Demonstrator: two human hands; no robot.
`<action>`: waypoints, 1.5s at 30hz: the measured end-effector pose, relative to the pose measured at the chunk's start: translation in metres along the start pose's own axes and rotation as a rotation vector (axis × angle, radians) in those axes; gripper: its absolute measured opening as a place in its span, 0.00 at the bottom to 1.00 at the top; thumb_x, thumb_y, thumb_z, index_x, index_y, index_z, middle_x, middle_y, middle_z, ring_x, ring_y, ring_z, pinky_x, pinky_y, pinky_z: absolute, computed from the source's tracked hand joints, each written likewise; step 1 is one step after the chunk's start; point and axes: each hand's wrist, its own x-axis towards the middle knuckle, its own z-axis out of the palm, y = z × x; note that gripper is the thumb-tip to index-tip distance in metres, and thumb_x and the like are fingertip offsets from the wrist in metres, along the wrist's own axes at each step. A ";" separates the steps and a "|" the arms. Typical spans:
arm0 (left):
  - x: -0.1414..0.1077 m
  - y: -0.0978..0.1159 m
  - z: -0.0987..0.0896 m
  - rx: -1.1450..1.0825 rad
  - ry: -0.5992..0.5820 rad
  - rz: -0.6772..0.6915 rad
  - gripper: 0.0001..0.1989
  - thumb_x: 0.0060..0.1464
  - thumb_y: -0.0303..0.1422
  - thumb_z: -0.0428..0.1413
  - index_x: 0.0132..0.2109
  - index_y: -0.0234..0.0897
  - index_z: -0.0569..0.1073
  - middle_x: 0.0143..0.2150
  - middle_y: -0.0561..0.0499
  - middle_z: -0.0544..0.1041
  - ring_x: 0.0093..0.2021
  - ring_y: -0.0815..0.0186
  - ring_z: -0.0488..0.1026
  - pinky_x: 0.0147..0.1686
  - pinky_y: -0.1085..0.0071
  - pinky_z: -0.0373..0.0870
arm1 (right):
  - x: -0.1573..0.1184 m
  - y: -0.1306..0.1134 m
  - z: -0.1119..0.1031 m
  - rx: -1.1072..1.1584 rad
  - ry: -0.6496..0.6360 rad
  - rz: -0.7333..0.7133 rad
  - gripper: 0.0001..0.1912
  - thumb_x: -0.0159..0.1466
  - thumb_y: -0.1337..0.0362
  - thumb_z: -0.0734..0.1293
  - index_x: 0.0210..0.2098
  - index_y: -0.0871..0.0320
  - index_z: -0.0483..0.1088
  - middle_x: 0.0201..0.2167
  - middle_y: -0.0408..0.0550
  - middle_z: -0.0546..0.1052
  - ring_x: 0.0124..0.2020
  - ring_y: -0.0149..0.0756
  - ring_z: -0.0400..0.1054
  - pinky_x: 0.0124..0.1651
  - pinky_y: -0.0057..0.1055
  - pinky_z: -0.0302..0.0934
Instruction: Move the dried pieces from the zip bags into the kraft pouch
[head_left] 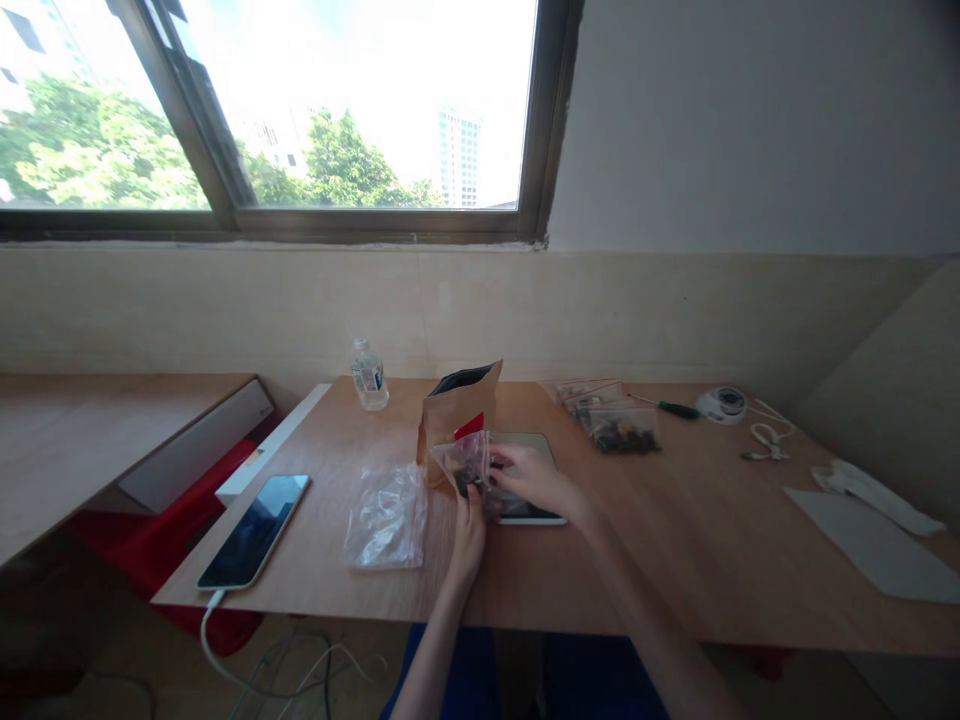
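My left hand (470,525) grips the lower part of a small clear zip bag (466,458) with dark bits inside. At the bag's right edge, my right hand (525,475) has its fingers bent and pressed together; whether they pinch the bag's edge or one of the dark bits is too small to make out. Just behind the zip bag stands a brown kraft paper pouch (442,420), open at the top, with a red mark on its front. Under my right hand lies a flat tablet-like device (536,518), partly covered.
A clear plastic bag (386,520) and a charging phone (255,530) lie left. Behind stands a water bottle (369,375). Right are filled zip bags (622,430), a green-handled screwdriver (679,409), a white dome camera (722,405), a cable (769,440) and a white sheet (874,545).
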 end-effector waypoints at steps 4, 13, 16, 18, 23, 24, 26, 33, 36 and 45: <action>0.003 -0.002 -0.001 -0.065 -0.023 -0.049 0.35 0.57 0.52 0.38 0.63 0.33 0.55 0.62 0.40 0.60 0.62 0.59 0.55 0.59 0.63 0.53 | 0.005 0.019 0.007 0.029 -0.147 0.034 0.25 0.56 0.67 0.66 0.54 0.54 0.65 0.49 0.48 0.73 0.48 0.42 0.68 0.50 0.37 0.61; -0.001 0.000 -0.005 -0.092 -0.030 -0.062 0.33 0.55 0.52 0.42 0.58 0.33 0.64 0.57 0.40 0.68 0.57 0.56 0.64 0.56 0.60 0.59 | 0.017 0.020 0.004 0.048 -0.183 0.097 0.24 0.52 0.74 0.66 0.47 0.53 0.71 0.35 0.43 0.79 0.33 0.35 0.71 0.36 0.27 0.62; -0.002 0.000 -0.005 -0.147 0.016 -0.071 0.34 0.53 0.54 0.44 0.56 0.32 0.66 0.56 0.41 0.69 0.57 0.56 0.64 0.56 0.60 0.58 | 0.021 0.016 0.008 -0.008 -0.223 0.150 0.17 0.52 0.75 0.65 0.40 0.58 0.75 0.30 0.44 0.78 0.28 0.33 0.70 0.31 0.24 0.60; -0.002 0.002 -0.005 -0.209 0.037 -0.078 0.34 0.51 0.54 0.46 0.56 0.32 0.66 0.56 0.41 0.69 0.58 0.56 0.63 0.57 0.61 0.56 | 0.022 0.016 0.010 -0.046 -0.230 0.170 0.14 0.53 0.74 0.65 0.38 0.61 0.75 0.30 0.46 0.78 0.27 0.32 0.68 0.30 0.23 0.58; -0.001 0.004 -0.004 -0.374 0.021 -0.094 0.33 0.49 0.54 0.49 0.53 0.33 0.70 0.51 0.41 0.73 0.54 0.55 0.67 0.55 0.60 0.60 | 0.018 0.017 0.008 -0.108 -0.193 0.131 0.12 0.55 0.68 0.66 0.38 0.61 0.75 0.31 0.48 0.77 0.29 0.33 0.67 0.30 0.24 0.56; 0.000 0.003 -0.004 -0.400 0.038 -0.096 0.32 0.48 0.54 0.50 0.52 0.33 0.71 0.50 0.42 0.74 0.53 0.54 0.68 0.53 0.60 0.62 | 0.017 0.016 0.006 -0.135 -0.180 0.126 0.12 0.55 0.67 0.67 0.38 0.61 0.75 0.31 0.48 0.77 0.29 0.33 0.67 0.30 0.24 0.56; 0.001 0.000 -0.004 -0.437 0.089 -0.101 0.31 0.48 0.53 0.51 0.50 0.33 0.72 0.48 0.42 0.75 0.52 0.54 0.69 0.50 0.60 0.66 | 0.014 0.014 0.001 -0.187 -0.171 0.113 0.11 0.55 0.66 0.67 0.37 0.61 0.75 0.32 0.49 0.77 0.30 0.34 0.67 0.31 0.25 0.56; 0.002 -0.001 -0.005 -0.534 0.072 -0.119 0.30 0.49 0.51 0.52 0.52 0.34 0.70 0.46 0.43 0.77 0.48 0.55 0.72 0.43 0.63 0.71 | 0.003 -0.009 -0.031 -0.189 -0.190 0.077 0.16 0.56 0.64 0.65 0.44 0.58 0.74 0.39 0.50 0.77 0.37 0.38 0.69 0.38 0.27 0.60; 0.001 0.001 -0.004 -0.606 0.013 -0.074 0.29 0.53 0.48 0.49 0.57 0.37 0.65 0.54 0.44 0.71 0.53 0.57 0.68 0.48 0.64 0.68 | 0.002 -0.020 -0.046 -0.113 -0.273 0.070 0.16 0.57 0.63 0.64 0.45 0.57 0.73 0.40 0.48 0.77 0.39 0.37 0.69 0.40 0.27 0.61; 0.000 0.002 -0.003 -0.662 0.043 -0.114 0.30 0.51 0.49 0.51 0.58 0.40 0.65 0.57 0.45 0.68 0.56 0.57 0.65 0.49 0.65 0.68 | 0.016 -0.012 -0.058 0.039 -0.331 0.070 0.19 0.56 0.60 0.66 0.46 0.61 0.72 0.43 0.51 0.75 0.42 0.38 0.69 0.44 0.30 0.62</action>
